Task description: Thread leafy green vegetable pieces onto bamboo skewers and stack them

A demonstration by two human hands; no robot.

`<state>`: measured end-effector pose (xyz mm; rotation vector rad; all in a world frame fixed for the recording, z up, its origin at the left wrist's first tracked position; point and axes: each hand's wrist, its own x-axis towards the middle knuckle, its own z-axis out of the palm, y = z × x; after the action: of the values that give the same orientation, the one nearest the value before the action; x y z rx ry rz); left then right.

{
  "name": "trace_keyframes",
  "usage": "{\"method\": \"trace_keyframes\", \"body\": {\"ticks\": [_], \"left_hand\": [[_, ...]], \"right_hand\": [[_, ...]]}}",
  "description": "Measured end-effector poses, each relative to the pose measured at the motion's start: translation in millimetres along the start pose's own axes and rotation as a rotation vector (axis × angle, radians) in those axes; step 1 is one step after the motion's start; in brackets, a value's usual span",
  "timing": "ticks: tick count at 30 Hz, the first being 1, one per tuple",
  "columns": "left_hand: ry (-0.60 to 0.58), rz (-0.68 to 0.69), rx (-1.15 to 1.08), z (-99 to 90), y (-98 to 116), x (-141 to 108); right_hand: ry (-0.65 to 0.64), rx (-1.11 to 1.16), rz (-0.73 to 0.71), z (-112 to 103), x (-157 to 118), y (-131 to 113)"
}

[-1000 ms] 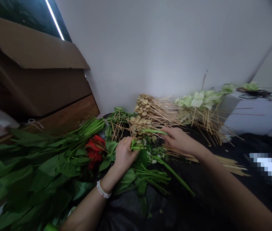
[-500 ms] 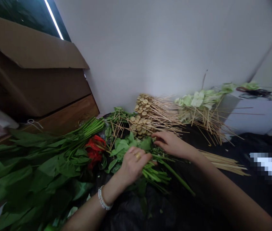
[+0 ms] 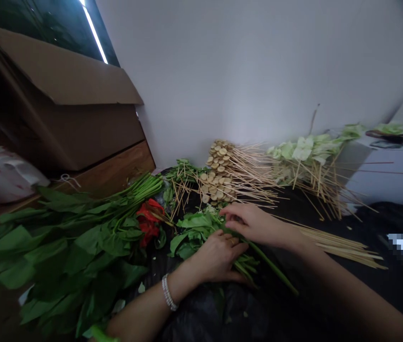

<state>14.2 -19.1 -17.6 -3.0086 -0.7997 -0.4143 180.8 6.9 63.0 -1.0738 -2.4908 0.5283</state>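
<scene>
My left hand (image 3: pixel 219 256), with a ring and a beaded bracelet, is closed over a bunch of leafy greens (image 3: pixel 196 228). The leaves lie left of the knuckles, and cut stems (image 3: pixel 247 266) poke out on the right. Just above it, my right hand (image 3: pixel 253 223) reaches in from the right, its fingers bent and apart over the greens; nothing shows between them. One long thick stem (image 3: pixel 276 268) slants down to the right beneath my right wrist. Behind the hands lie skewers of pale round slices (image 3: pixel 217 185).
Big leafy greens (image 3: pixel 76 247) with a red plastic bag (image 3: pixel 149 221) spread on the left. Bare wooden skewers (image 3: pixel 343 242) lie right, on black sheeting (image 3: pixel 219 308). Skewered cabbage pieces (image 3: pixel 304 149) stand by the white wall (image 3: pixel 222 71). A cardboard box (image 3: pixel 90 128) sits back left.
My left hand has shifted right and down over the stems, closer to my right hand. The right hand has lowered slightly. The whole view has swung a little left.
</scene>
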Motion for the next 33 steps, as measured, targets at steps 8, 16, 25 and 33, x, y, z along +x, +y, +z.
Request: {"method": "trace_keyframes", "body": {"ticks": [8, 16, 25, 33], "left_hand": [[0.004, 0.006, -0.009, 3.2, -3, 0], [-0.022, -0.056, 0.016, -13.7, -4, 0], [-0.137, -0.047, 0.055, -42.6, -8, 3], [-0.323, -0.088, 0.094, -36.7, -8, 2]], "right_hand": [[0.049, 0.128, -0.084, -30, -20, -34], [0.024, 0.251, -0.064, -33, -50, -39], [0.045, 0.172, 0.157, 8, -93, 22], [0.046, -0.017, 0.315, 50, -113, 35]]}}
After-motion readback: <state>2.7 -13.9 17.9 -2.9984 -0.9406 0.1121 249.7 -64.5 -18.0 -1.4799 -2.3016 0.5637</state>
